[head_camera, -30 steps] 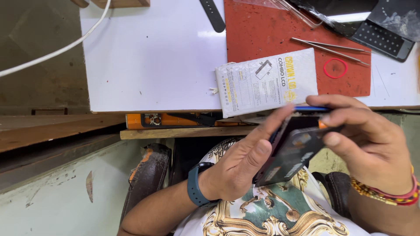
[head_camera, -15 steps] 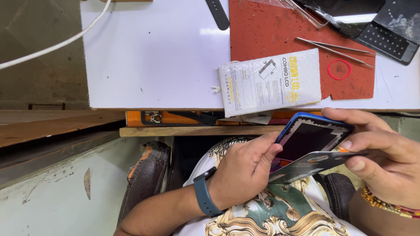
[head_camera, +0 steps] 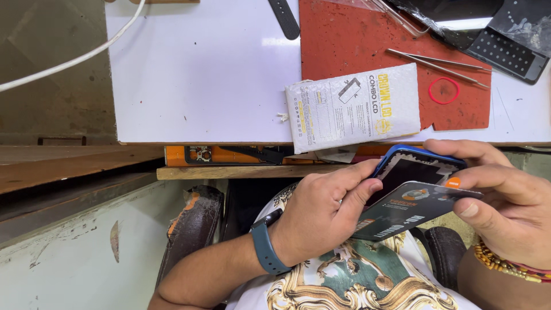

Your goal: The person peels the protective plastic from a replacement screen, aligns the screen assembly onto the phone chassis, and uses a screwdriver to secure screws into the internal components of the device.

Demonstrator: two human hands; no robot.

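- From my remote seat, I saw the left hand (head_camera: 321,215) curled around the near edge of a phone in a blue case (head_camera: 414,166), thumb pressed on its dark screen side, fingers closed on it.
- The right hand (head_camera: 505,201) pinched a dark flat card-like sheet (head_camera: 410,209) between thumb and forefinger, holding it tilted just over the phone's lower part, touching or nearly so; I could not tell which.
- Both things were held above the person's lap, just in front of the white tabletop (head_camera: 201,74), not resting on it.
- A blue watch band (head_camera: 267,250) sat on the left wrist; beaded bracelets (head_camera: 505,264) ringed the right.
- On the table lay a white padded pouch (head_camera: 356,106), overhanging the front edge, partly on a red mat (head_camera: 356,40).
- Metal tweezers (head_camera: 436,63) and a red rubber ring (head_camera: 443,90) lay on the mat, well apart from the hands.
- A white cable (head_camera: 74,57) crossed the far left corner.
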